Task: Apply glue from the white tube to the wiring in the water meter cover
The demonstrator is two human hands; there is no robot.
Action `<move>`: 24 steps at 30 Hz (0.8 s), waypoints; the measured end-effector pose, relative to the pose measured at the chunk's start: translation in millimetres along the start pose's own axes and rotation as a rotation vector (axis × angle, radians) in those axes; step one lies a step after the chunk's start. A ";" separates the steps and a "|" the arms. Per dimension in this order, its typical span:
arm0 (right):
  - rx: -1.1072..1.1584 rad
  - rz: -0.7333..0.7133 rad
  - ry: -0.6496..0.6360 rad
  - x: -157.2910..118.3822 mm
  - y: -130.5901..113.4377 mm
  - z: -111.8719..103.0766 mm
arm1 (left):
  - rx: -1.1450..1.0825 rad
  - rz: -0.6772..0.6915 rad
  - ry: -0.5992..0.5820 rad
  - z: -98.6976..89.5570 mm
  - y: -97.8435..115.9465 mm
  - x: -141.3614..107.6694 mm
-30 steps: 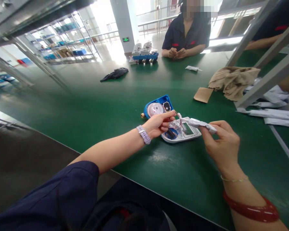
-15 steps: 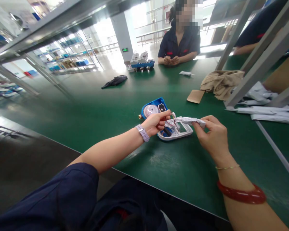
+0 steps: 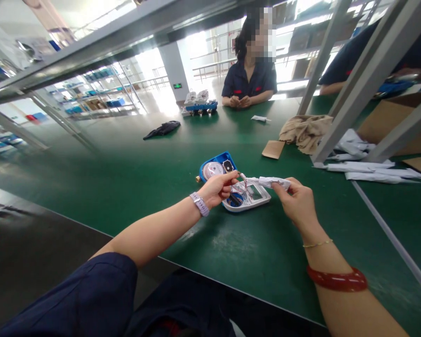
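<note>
A water meter with a blue housing (image 3: 225, 157) and a brass fitting lies opened on the green table. Its white-rimmed cover (image 3: 255, 204), with a clear window, rests beside the housing on the near right. Above the cover, my left hand (image 3: 215, 189) pinches thin wires (image 3: 244, 179) coming from the meter. My right hand (image 3: 298, 199) grips a crumpled white squeeze tube (image 3: 272, 182) between thumb and fingers. The tube's narrow end points left, close to the wires; whether it touches them I cannot tell.
More white tubes (image 3: 370, 176) lie at the right by a slanted metal post (image 3: 358, 89). Behind the meter are a cardboard piece (image 3: 272, 149), a beige cloth (image 3: 303, 133) and a dark cloth (image 3: 162, 129). A co-worker (image 3: 250, 79) sits across, near stacked meters (image 3: 200, 106).
The view has turned slightly right and up, so everything sits further left and lower. Both hands keep their holds on the wires and the tube, with little other movement.
</note>
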State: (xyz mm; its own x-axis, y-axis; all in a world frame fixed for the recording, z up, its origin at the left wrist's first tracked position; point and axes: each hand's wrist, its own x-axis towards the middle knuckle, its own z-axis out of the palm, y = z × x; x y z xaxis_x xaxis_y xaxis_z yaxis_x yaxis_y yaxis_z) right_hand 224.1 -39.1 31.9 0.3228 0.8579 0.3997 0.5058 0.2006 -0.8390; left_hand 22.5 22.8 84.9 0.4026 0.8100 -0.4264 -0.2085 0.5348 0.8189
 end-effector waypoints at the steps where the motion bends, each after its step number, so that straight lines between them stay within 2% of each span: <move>1: 0.009 0.017 -0.007 0.1 0.8 0.2 | 0.016 0.011 -0.002 -1.6 -0.7 0.2; 9: 0.124 0.138 -0.079 1.0 -5.2 -2.5 | 0.241 0.171 0.007 -15.0 -11.7 -2.2; 13: 0.265 0.289 -0.142 1.2 -0.6 -2.8 | 0.411 0.303 0.016 -24.0 -15.1 -9.5; 14: 0.318 0.343 -0.159 1.1 1.6 -1.7 | 0.473 0.341 0.011 -27.1 -14.8 -11.7; 17: 0.498 0.513 -0.185 0.9 7.7 3.1 | 0.909 0.555 -0.035 -38.6 -9.9 -16.3; 19: 0.623 0.605 -0.166 0.9 10.1 6.4 | 1.026 0.666 -0.048 -47.8 -3.4 -14.9; 20: 0.684 0.640 -0.154 1.0 10.8 7.6 | 1.051 0.704 -0.029 -52.9 0.8 -11.6; 23: 0.849 0.718 -0.089 2.0 12.2 9.3 | 1.112 0.837 0.174 -68.4 16.6 11.7; 24: 0.895 0.739 -0.063 2.7 12.9 9.1 | 1.143 0.836 0.234 -73.2 22.5 23.3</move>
State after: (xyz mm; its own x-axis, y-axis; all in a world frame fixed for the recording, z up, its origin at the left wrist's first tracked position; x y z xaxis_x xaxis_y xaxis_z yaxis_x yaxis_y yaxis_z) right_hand 224.2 -30.0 18.9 0.2504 0.9223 -0.2945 -0.5434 -0.1178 -0.8311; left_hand -38.1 71.3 65.2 0.3446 0.8649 0.3649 0.5565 -0.5012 0.6627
